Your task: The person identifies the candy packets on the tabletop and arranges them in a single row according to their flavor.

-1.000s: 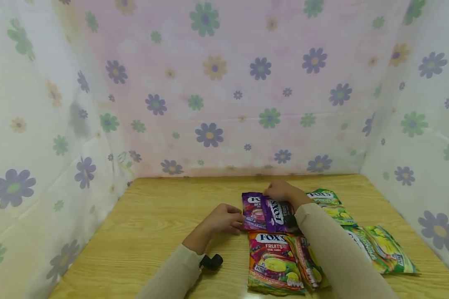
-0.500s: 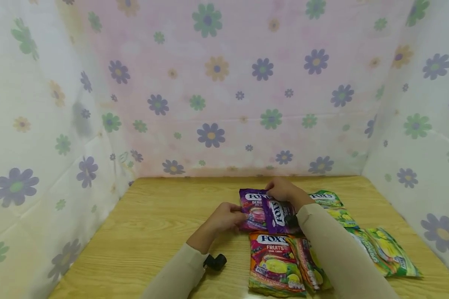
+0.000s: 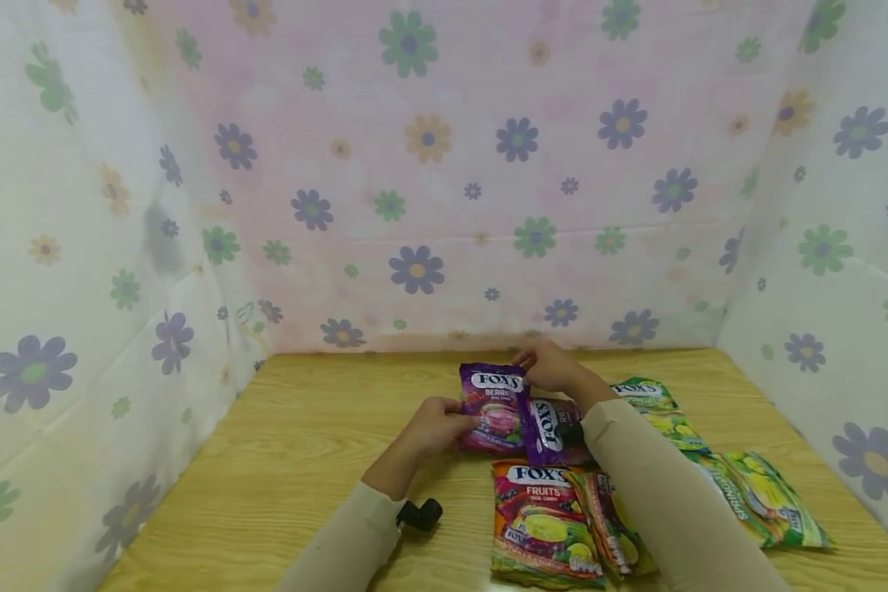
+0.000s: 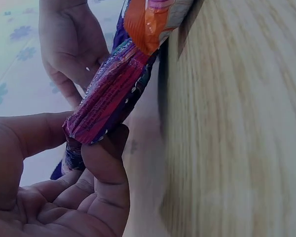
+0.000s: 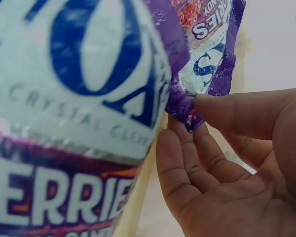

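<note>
Well, purple packet (in hands)

flowered pale cloth surrounds a wood-grain tabletop.

The desk has a light yellow-brown surface with fine lines of wood grain. On its right half lie several candy packets. In the near part there is an orange-red Fruits packet, flat, with its front side up. Another fruit packet touches its right edge, and a sleeve partly hides it. Beyond these lies a purple packet, its print turned sideways. Farther right is a green packet. Nearer, at the right, lies green packaging with sideways print; whether one packet or two, I cannot tell.
</note>
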The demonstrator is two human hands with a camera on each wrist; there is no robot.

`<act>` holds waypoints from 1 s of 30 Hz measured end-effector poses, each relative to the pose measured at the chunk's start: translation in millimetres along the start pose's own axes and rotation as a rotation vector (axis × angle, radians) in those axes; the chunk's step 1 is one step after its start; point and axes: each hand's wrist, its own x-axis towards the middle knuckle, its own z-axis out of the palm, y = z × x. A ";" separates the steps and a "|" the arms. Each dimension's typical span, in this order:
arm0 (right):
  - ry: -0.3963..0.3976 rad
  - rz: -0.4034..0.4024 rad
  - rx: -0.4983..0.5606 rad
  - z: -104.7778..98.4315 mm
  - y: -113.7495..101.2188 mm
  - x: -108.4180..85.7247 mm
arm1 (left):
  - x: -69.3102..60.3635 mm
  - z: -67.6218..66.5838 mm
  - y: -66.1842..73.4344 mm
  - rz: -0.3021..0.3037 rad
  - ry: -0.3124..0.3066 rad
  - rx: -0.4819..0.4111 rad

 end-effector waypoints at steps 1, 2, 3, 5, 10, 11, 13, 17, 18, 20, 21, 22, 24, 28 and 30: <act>0.001 -0.008 0.004 0.0 -0.8 0.5 | 0.7 -1.3 -0.5 0.002 0.000 -0.009; 0.002 -0.012 0.012 -0.1 -1.8 0.9 | 1.4 -2.8 -1.0 0.008 0.003 -0.012; 0.004 -0.015 0.019 -0.1 -2.9 1.4 | 1.9 -4.3 -1.3 0.015 0.004 -0.018; 0.013 -0.015 0.038 -0.3 -5.6 2.1 | 2.1 -7.1 -0.7 0.033 0.003 -0.036; 0.045 0.014 0.086 0.8 -12.2 4.0 | -0.8 -15.4 3.8 0.047 0.019 -0.039; 0.050 0.015 0.101 1.3 -12.9 4.5 | -1.8 -17.3 5.1 0.047 0.027 -0.029; 0.063 0.016 0.126 2.6 -14.1 5.5 | -1.9 -21.2 6.0 0.049 0.039 -0.012; 0.074 -0.001 0.169 3.9 -17.6 6.1 | -2.4 -27.3 9.2 0.065 0.061 0.001; 0.077 0.000 0.183 4.1 -19.5 5.8 | -2.0 -28.9 9.8 0.066 0.067 0.002; 0.084 -0.007 0.202 4.4 -23.8 4.8 | -2.9 -32.6 12.1 0.064 0.083 0.005; 0.088 -0.006 0.220 4.6 -26.2 4.2 | -3.1 -34.5 12.8 0.068 0.091 0.009; 0.091 -0.008 0.235 4.8 -28.6 3.7 | -3.4 -36.7 13.5 0.064 0.100 0.009; 0.100 -0.010 0.268 5.1 -33.1 2.5 | -4.5 -40.6 15.1 0.067 0.113 0.008; 0.118 -0.019 0.325 6.4 -37.7 1.9 | -5.5 -47.3 16.1 0.082 0.122 -0.001; 0.126 -0.021 0.355 7.4 -37.7 2.4 | -5.9 -49.8 16.5 0.088 0.122 -0.009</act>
